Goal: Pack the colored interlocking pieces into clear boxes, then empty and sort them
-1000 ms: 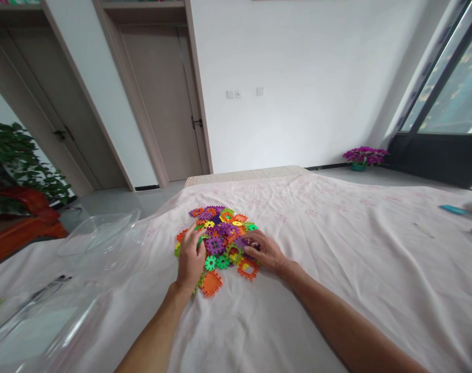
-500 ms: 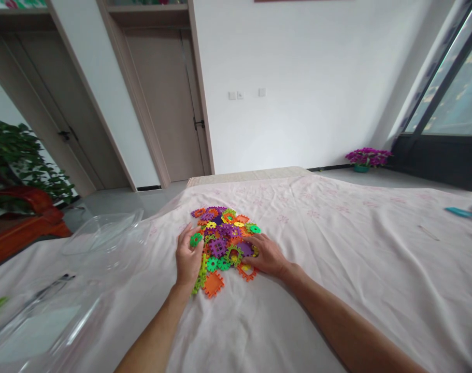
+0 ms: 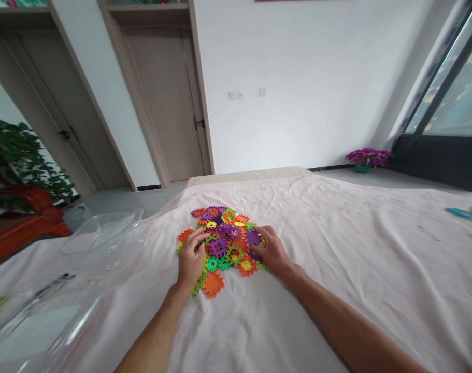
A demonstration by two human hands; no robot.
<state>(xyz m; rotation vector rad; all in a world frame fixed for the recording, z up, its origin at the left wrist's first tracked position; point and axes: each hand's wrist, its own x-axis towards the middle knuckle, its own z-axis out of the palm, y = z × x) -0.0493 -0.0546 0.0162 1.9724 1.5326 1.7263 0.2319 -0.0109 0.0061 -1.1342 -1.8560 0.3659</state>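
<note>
A pile of plastic gear-edged building pieces (image 3: 220, 246) in purple, orange, green and yellow lies on the pale cloth. My left hand (image 3: 189, 259) is at the pile's left side, its fingers bent over the pieces and its thumb apart from them; I see nothing held in it. At the right side, my right hand (image 3: 273, 253) grips a purple square piece (image 3: 253, 238) between thumb and fingers. Nearest me lies an orange square piece (image 3: 213, 284), flat on the cloth. Two green gear pieces (image 3: 217, 263) sit just behind it.
Clear plastic containers (image 3: 103, 233) stand at the left, with another transparent box (image 3: 41, 326) nearer me. A thin stick (image 3: 429, 232) and a blue object (image 3: 460, 212) lie at the right. Beyond the cloth are a door (image 3: 166, 103) and a purple-flowered pot (image 3: 362, 168).
The green gear piece at my left hand is no longer visible there. Orange pieces now show left of that hand. My right hand has shifted slightly right, and the purple square has moved with it.
</note>
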